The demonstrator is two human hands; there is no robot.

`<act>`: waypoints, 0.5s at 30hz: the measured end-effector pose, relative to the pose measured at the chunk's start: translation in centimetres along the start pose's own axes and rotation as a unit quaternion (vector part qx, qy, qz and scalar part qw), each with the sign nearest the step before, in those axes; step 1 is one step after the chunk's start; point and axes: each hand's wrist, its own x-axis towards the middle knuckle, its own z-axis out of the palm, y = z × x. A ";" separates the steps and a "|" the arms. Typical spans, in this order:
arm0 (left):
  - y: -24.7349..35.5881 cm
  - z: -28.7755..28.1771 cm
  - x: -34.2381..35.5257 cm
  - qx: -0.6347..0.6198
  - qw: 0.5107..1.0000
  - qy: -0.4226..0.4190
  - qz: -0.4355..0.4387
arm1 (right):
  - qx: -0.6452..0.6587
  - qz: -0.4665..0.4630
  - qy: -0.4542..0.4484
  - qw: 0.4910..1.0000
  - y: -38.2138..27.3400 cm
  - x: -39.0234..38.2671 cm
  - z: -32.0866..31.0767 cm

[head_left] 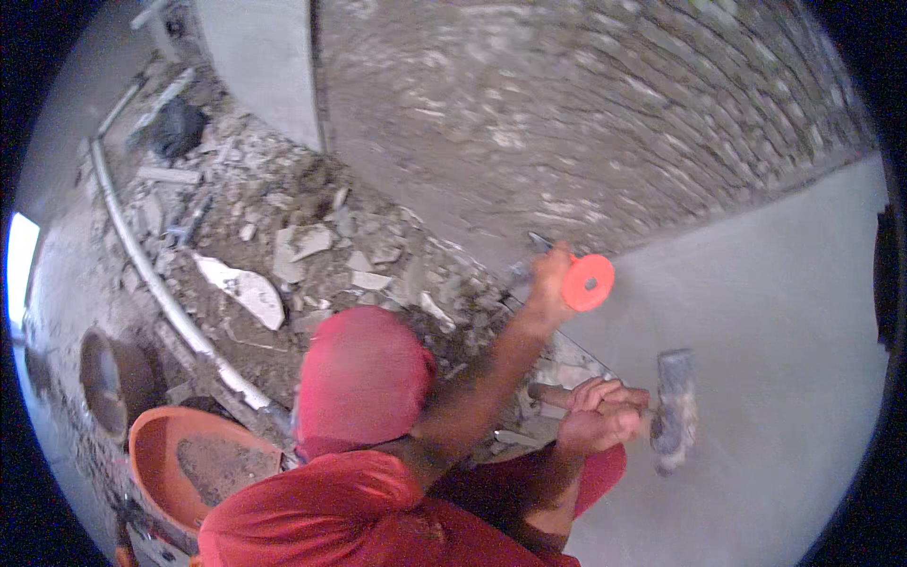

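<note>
You see two hand tools, both held by one co-worker: a hammer (pixel 674 411) and a chisel-like tool (pixel 541 241). The hammer is at right of centre, in front of a smooth grey surface (pixel 765 378); the chisel-like tool is above and to its left, its dark tip near the lower edge of a rough, scored surface (pixel 586 123). Your own hands are outside the view, so you cannot tell whether their fingers are open or closed.

You see two hands of the co-worker. The co-worker's left hand (pixel 550 271) is at the end of a long, outstretched arm, fingers closed around the tool behind its orange disc guard (pixel 576 295). The co-worker's right hand (pixel 603 416) is lower and nearer the body, elbow bent, fingers wrapped around the handle (pixel 548 395).

The hammer's head is a thick, mottled grey block, slightly blurred; the handle looks wooden. The guard is round and flat with a small central hole. The co-worker wears one red cap (pixel 364 378) and a red shirt (pixel 321 510).

To the left you have rubble (pixel 316 203) in more jagged pieces than you can count, one pale pipe (pixel 179 317) and two round containers: an orange tub (pixel 146 454) with grey-brown debris (pixel 222 465) inside, and a dark bucket (pixel 92 373) just beside it.
</note>
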 end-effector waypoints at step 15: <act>2.6 1.4 -2.1 -0.145 0.970 0.042 -0.192 | -0.423 -0.133 -0.123 0.888 4.4 3.0 -1.8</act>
